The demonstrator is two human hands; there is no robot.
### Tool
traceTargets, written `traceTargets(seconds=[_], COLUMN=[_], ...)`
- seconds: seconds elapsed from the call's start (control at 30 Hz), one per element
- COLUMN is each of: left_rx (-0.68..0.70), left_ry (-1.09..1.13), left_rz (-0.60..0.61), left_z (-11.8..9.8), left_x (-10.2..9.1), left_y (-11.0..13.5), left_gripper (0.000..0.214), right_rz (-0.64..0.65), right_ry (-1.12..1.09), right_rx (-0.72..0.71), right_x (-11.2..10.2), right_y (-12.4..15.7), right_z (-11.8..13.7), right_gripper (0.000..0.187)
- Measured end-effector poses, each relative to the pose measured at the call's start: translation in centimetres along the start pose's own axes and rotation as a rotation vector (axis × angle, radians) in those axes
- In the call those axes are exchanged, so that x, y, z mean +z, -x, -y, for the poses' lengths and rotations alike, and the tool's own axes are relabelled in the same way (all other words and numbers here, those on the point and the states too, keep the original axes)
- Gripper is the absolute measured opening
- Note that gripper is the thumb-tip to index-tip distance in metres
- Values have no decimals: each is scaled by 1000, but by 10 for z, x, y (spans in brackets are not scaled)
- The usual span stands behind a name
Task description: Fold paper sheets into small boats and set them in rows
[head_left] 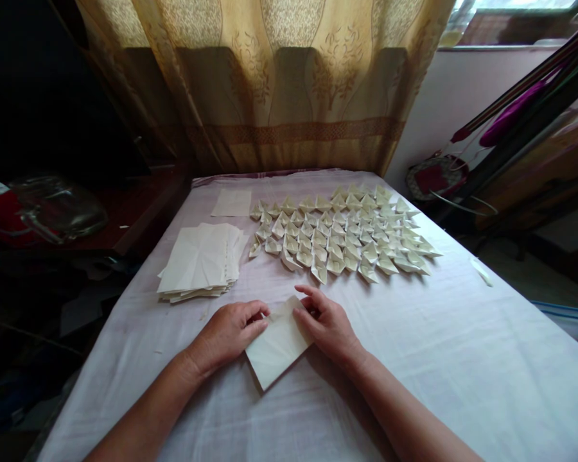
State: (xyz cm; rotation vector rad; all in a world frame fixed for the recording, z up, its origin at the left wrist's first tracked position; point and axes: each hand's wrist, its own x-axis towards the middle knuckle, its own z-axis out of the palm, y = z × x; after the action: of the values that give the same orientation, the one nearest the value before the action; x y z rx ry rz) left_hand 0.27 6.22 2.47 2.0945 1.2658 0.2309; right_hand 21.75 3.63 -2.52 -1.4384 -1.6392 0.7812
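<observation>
A folded sheet of white paper (278, 350) is held between my two hands, tilted just over the near part of the table. My left hand (231, 330) pinches its left edge between thumb and fingers. At the upper right edge, my right hand (327, 324) grips the paper with thumb and curled fingers, its index finger reaching past the corner. Beyond my hands, several small folded paper boats (334, 237) stand in close rows. A stack of paper sheets (197, 260) lies to the left of them, and a single paper sheet (232, 203) lies flat behind the stack.
A white cloth covers the table (462, 385). Behind it hangs a gold patterned curtain (270, 83). On a dark red surface at the left sits a clear glass jar (60, 208). A small white scrap (481, 273) lies near the table's right edge.
</observation>
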Motion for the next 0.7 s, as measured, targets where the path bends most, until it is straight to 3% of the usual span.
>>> traceTargets(seconds=[0.23,0.47,0.57,0.7], left_rx=[17,297,434,420], left_ry=[-206,-394,-404,-455], left_rz=[-71,-511,-460,-377], left_z=[8,9,-1,-5], left_x=[8,34,52,69], left_y=[-8,11,23,28], left_gripper=[19,28,35,52], right_rz=[-64,-148,-161,-157], right_ry=[168,276,302,325], right_rx=[-56,-62,-72,-68], right_x=[5,10,9,7], right_y=[2,0,1,1], right_z=[-7,-8,-8,-9], right_gripper=[41,38,38,36])
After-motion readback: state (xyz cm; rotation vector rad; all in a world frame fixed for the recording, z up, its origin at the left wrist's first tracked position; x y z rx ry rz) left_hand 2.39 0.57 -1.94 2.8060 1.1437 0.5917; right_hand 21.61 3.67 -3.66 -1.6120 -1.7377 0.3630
